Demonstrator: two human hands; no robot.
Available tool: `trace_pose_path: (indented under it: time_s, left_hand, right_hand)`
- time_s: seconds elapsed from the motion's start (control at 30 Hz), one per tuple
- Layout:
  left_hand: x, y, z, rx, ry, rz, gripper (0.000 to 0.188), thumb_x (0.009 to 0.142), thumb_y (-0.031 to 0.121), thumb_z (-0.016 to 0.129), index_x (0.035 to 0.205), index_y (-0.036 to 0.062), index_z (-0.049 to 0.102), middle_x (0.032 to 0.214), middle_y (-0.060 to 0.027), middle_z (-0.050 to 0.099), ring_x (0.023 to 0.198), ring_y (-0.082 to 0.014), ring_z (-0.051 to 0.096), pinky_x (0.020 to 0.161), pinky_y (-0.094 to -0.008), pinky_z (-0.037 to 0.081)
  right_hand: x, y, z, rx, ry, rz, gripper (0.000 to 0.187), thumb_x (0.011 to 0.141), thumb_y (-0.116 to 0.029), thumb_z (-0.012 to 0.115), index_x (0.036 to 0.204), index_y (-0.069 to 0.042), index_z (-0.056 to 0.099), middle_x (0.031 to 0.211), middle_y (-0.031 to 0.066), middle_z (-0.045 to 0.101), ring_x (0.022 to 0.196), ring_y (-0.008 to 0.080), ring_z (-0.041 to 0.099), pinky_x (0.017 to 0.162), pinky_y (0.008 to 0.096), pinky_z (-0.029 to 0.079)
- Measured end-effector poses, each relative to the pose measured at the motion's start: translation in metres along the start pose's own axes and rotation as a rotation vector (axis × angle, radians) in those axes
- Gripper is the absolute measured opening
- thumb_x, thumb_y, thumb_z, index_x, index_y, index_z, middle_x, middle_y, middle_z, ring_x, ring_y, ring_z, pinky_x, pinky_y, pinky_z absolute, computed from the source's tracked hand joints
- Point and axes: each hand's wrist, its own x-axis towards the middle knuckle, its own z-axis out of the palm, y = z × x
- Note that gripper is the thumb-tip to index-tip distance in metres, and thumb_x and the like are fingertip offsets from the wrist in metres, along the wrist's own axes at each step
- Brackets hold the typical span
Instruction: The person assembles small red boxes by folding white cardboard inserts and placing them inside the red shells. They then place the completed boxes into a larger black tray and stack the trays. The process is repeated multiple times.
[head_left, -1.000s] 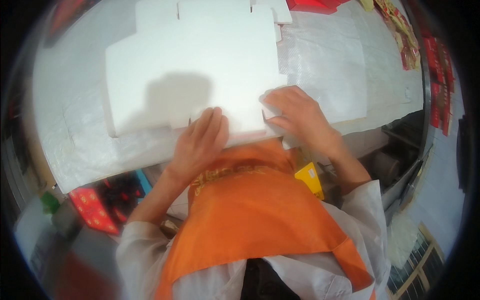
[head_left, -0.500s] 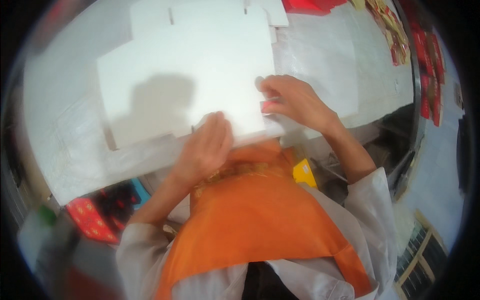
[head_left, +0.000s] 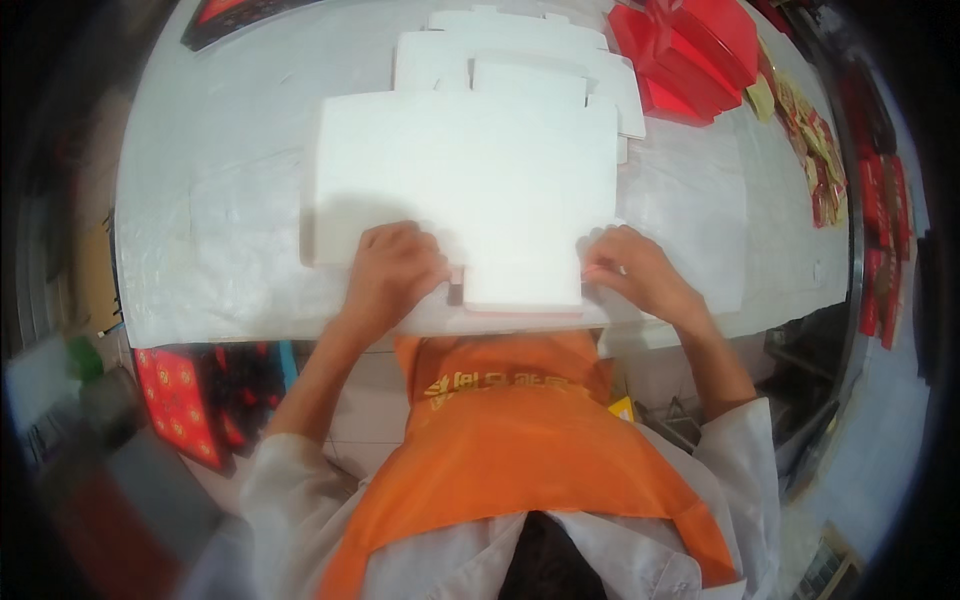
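Observation:
A white cardboard box blank (head_left: 480, 170) with cut slots and flaps lies on the table in front of me. Its narrow near flap (head_left: 522, 285) reaches to the table's front edge. At the left side of that flap, my left hand (head_left: 395, 268) has its fingers curled and pressed together on a small tab. On the flap's right side, my right hand (head_left: 640, 272) pinches the cardboard edge between thumb and fingers, where a bit of pinkish red shows. The fingertips of both hands are partly hidden.
More white cardboard blanks (head_left: 430, 60) lie beneath and beyond. Folded red boxes (head_left: 690, 60) stand at the back right, next to gold and red packets (head_left: 805, 140). A dark box with red (head_left: 235, 15) sits at the far left. Below the table is a red patterned box (head_left: 180, 400).
My view has shifted, showing more of the far table. My left hand has moved from the near edge to the near flap's left side. My right hand stays by the right edge, fingers closer together.

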Motion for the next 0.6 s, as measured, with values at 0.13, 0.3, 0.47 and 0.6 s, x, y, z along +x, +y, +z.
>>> trace_pose_path:
  time_s: [0.13, 0.3, 0.47, 0.6]
  left_hand:
    - [0.011, 0.005, -0.001, -0.091, -0.131, -0.225, 0.014, 0.066, 0.012, 0.072, 0.075, 0.0101, 0.061, 0.088, -0.0025, 0.059, 0.097, -0.0226, 0.052, 0.081, -0.0346, 0.037]
    - [0.013, 0.0, -0.016, -0.24, -0.067, -0.152, 0.018, 0.073, 0.009, 0.068, 0.09, 0.0067, 0.062, 0.101, -0.0085, 0.059, 0.098, -0.0247, 0.053, 0.088, -0.0356, 0.039]
    - [-0.01, -0.05, -0.038, -0.25, 0.488, -0.768, 0.035, 0.085, 0.024, 0.057, 0.11, 0.0, 0.054, 0.109, -0.0163, 0.056, 0.105, -0.0294, 0.05, 0.092, -0.0404, 0.039]
    - [-0.026, -0.05, 0.01, -0.393, 0.422, -1.135, 0.043, 0.092, 0.035, 0.044, 0.116, -0.0008, 0.049, 0.105, -0.0141, 0.057, 0.097, -0.0276, 0.052, 0.086, -0.0378, 0.041]
  right_hand:
    - [-0.001, 0.007, 0.004, -0.024, 0.034, -0.05, 0.011, 0.078, -0.015, 0.059, 0.077, -0.005, 0.055, 0.076, 0.0088, 0.052, 0.079, 0.0271, 0.048, 0.072, 0.0354, 0.04]
    - [-0.006, 0.011, 0.002, -0.111, 0.112, -0.118, 0.012, 0.077, -0.015, 0.06, 0.077, -0.005, 0.054, 0.074, 0.0093, 0.052, 0.077, 0.0284, 0.047, 0.071, 0.0363, 0.04]
    - [-0.017, 0.01, -0.013, -0.18, 0.23, -0.005, 0.014, 0.078, -0.016, 0.061, 0.081, -0.004, 0.057, 0.075, 0.01, 0.053, 0.078, 0.0266, 0.049, 0.073, 0.0347, 0.04]
    - [-0.023, 0.045, -0.028, 0.307, 0.454, 0.297, 0.021, 0.084, -0.015, 0.056, 0.099, -0.001, 0.056, 0.088, 0.0064, 0.058, 0.087, 0.0149, 0.051, 0.076, 0.0274, 0.041]
